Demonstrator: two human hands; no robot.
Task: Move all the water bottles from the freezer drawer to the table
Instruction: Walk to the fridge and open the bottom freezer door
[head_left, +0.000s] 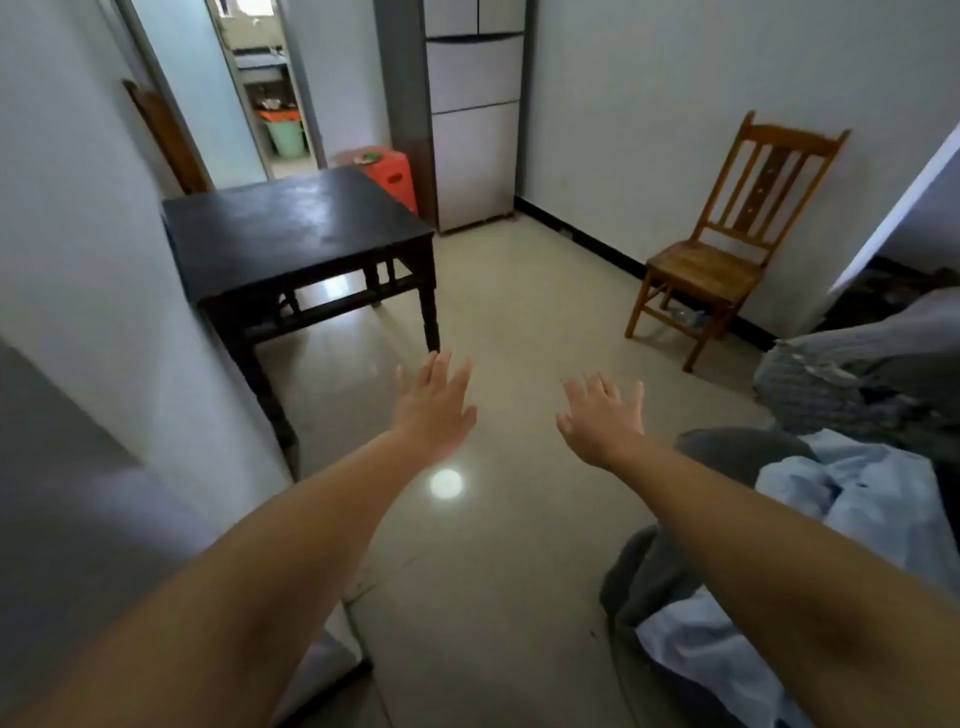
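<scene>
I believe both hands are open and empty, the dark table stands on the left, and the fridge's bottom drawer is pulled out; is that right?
Not quite: the head view shows the fridge with every drawer closed. The left hand and right hand are open and empty, and the dark table stands left.

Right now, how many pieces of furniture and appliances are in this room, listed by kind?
Table: 1, dark, against the left wall
Fridge: 1, all doors and drawers shut
Wooden chair: 1, at the right wall
Red plastic stool: 1, between table and fridge
Total: 4
No water bottles show on the table.
</scene>
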